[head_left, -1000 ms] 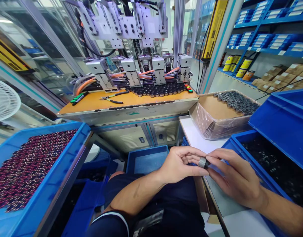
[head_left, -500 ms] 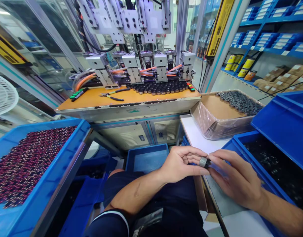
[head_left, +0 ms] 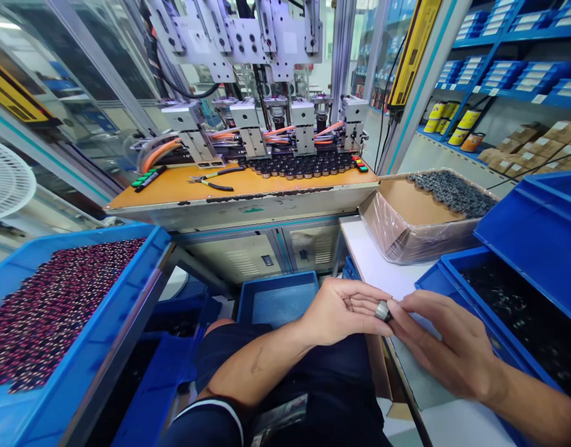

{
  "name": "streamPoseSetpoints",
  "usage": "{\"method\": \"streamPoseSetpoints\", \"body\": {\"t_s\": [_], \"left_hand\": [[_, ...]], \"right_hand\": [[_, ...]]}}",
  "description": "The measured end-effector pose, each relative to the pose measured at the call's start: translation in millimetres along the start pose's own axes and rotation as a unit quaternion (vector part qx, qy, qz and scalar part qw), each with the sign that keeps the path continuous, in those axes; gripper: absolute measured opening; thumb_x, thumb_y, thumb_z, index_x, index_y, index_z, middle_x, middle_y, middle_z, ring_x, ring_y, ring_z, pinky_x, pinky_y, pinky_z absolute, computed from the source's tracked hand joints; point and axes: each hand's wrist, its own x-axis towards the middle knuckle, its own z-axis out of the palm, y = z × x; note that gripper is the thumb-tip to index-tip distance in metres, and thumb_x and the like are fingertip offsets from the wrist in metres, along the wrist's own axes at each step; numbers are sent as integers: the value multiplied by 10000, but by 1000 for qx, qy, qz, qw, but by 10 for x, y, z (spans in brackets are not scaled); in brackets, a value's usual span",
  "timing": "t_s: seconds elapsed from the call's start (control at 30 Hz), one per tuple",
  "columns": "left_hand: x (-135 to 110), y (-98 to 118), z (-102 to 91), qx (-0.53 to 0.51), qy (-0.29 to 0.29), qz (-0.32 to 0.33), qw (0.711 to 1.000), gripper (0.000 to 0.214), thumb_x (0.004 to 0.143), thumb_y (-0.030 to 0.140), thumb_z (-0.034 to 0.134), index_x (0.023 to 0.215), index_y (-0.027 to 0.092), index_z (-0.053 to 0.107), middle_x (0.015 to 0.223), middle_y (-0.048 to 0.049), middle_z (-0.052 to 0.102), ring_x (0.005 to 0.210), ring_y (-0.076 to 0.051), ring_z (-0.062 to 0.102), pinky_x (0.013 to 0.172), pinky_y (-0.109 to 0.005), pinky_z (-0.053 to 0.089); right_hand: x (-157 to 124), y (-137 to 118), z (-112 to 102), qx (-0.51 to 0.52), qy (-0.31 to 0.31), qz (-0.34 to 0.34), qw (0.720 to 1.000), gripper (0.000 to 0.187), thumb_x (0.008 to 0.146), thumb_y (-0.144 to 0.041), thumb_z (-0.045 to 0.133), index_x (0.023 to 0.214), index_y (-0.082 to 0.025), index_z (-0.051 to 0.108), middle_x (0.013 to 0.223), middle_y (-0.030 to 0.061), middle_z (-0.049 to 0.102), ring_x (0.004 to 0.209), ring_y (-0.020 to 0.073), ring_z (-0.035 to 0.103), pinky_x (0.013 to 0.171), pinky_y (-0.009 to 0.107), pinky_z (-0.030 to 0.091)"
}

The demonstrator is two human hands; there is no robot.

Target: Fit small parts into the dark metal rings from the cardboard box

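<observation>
Above my lap, my left hand (head_left: 344, 312) is closed around a small silvery metal cylinder (head_left: 382, 310), held between thumb and fingers. The cylinder's right end is dark and partly covered. My right hand (head_left: 446, 338) meets it from the right, its fingertips pressed to that dark end. Whether the right fingers pinch a separate small part there is hidden. Beside my right forearm is a blue bin (head_left: 446, 264) of small black parts.
Ahead, an orange worktop (head_left: 174, 186) bears pliers (head_left: 213, 181) and rows of black-topped round parts (head_left: 304, 166) under a machine. At right stands a plastic-lined carton (head_left: 401, 239) of dark parts. A blue tray (head_left: 150, 239) of dark red parts lies at left; another blue tray (head_left: 278, 282) sits low ahead.
My right fingertips have closed in over the dark end of the cylinder, and the right hand's fingers have shifted. My left hand stays nearly in place, still holding the cylinder.
</observation>
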Motion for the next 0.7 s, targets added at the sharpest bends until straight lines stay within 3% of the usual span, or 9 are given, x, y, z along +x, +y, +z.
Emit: {"method": "streamPoseSetpoints", "body": {"t_s": [0.2,0.33,0.43,0.5,0.57,0.7], "left_hand": [[-6,-93,122,-40,40,14,998,528,398,215,967,867,116,746,761,-28,769,694,-137,728,761,-273,601],[-12,-217,201,-55,79,90,991,515,465,238,958,908,127,720,845,-51,781,769,-145,739,783,-260,598],[5,-207,142,14,45,181,982,483,559,216,923,998,145,734,982,-99,786,837,-170,753,793,-266,614],[27,-153,72,112,9,263,958,407,627,206,887,1008,158,753,1025,-115,780,875,-184,754,795,-274,622],[51,-95,15,206,-14,346,915,305,679,208,855,968,158,769,1055,-130,769,932,-199,747,833,-293,621],[56,-23,-34,282,-3,442,852,222,746,218,804,946,132,762,1072,-148,762,968,-191,745,881,-288,610]], "right_hand": [[28,12,20,-27,3,7,1000,365,937,-118,618,1293,-85,545,949,96,581,901,214,604,725,342,582],[18,17,17,-38,7,-1,999,392,923,-96,612,1303,-30,542,1010,148,598,955,258,618,765,397,588],[17,-24,-1,11,22,38,999,436,896,-13,603,1324,-66,537,1097,159,620,1035,254,621,860,390,583],[46,-72,-6,43,30,71,996,437,880,17,609,1296,-105,559,1107,136,640,1033,229,633,885,366,584],[86,-114,-4,68,31,97,992,372,889,6,609,1235,-130,591,1076,114,657,1001,207,650,872,336,592],[65,-43,-74,83,3,107,991,281,929,-74,612,1200,-151,597,1036,93,668,971,194,665,849,318,594]]}}
